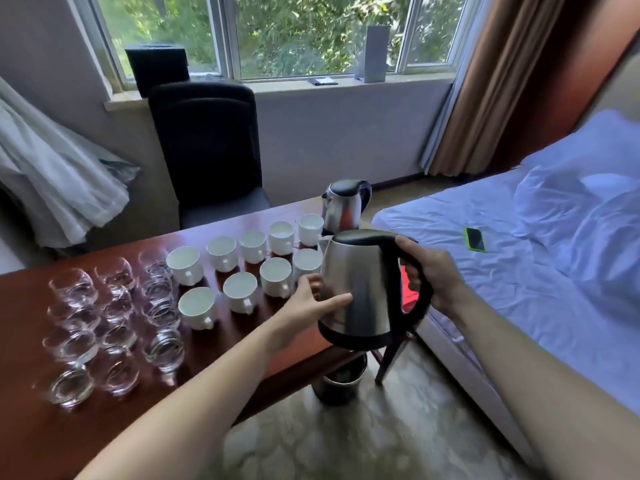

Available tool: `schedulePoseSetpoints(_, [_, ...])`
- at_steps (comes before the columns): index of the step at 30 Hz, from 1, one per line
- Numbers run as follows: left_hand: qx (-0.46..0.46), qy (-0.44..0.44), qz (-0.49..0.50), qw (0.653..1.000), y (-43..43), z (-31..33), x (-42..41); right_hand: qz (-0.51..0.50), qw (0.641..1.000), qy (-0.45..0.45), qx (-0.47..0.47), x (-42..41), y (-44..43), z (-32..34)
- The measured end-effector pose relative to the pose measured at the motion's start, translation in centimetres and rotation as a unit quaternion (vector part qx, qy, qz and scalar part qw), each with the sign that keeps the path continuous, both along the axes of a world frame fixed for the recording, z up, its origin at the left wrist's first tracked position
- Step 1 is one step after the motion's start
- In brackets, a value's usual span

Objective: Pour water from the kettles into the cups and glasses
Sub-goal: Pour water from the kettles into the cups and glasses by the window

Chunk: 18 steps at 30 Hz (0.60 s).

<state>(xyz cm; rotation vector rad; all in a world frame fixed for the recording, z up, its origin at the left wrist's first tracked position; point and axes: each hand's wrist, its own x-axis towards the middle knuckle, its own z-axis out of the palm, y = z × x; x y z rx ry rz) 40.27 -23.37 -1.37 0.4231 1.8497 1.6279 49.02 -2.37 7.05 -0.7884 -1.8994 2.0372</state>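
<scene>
Though contents of cups (pixel 242 285) unclear, left hand (pixel 304 303) flat on kettle (pixel 360 282), right hand (pixel 436 275) round handle (pixel 391 289).

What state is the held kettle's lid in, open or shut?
Shut: the black lid lies flush on the kettle held by the right hand.

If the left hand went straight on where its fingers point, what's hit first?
The nearer kettle, on its steel side: the left hand points straight at it, fingertips seemingly touching, though depth is unclear.
</scene>
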Motion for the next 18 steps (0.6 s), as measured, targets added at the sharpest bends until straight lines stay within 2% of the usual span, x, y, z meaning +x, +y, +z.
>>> schedulePoseSetpoints(6, [0.010,0.016,-0.029,0.999,8.1,-0.4,-1.9,-0.023,1.000,0.008,0.002,-1.6,8.1,-0.6])
schedulePoseSetpoints(18, [-0.004,0.055,0.021,0.998,20.5,-1.9,-11.0,0.008,0.999,-0.018,0.044,-12.1,20.7,-1.5])
